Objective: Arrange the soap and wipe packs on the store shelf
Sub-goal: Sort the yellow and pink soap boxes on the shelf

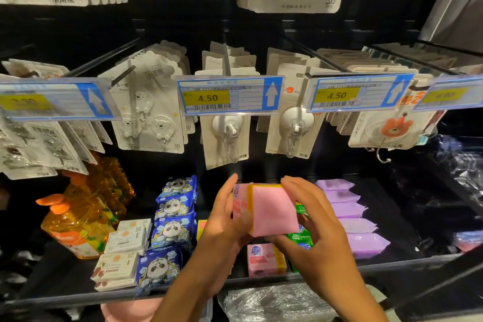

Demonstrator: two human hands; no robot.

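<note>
1. Dark store shelving fills the view: hook cards (227, 136) hang on pegs up top behind blue and yellow price tags (230, 95), and the shelf (407, 260) runs below them.
2. My left hand (222, 230) holds the pink pack (274, 212) by its left side, with the fingers reaching up along that edge and the thumb on the near face.
3. My right hand (316, 230) grips the same pack from the right, with the fingers curled over its top right corner and the thumb under its bottom edge.
4. The pink pack is raised between both hands above the middle of the shelf. It is tilted, with its plain pink face toward me and a yellow strip along its left edge.
5. Just below it, a lower pink pack (264, 259) lies flat near the shelf's front edge, between my wrists.
6. Green packs (300, 238) show just behind my right hand, partly hidden by it.
7. Purple packs (350, 217) lie in a row running front to back, to the right of my right hand.
8. To the left of my left hand, panda packs (172, 219) form a similar row. Beside them are white boxes (122, 251), and orange bottles (78, 225) stand at the far left.
</note>
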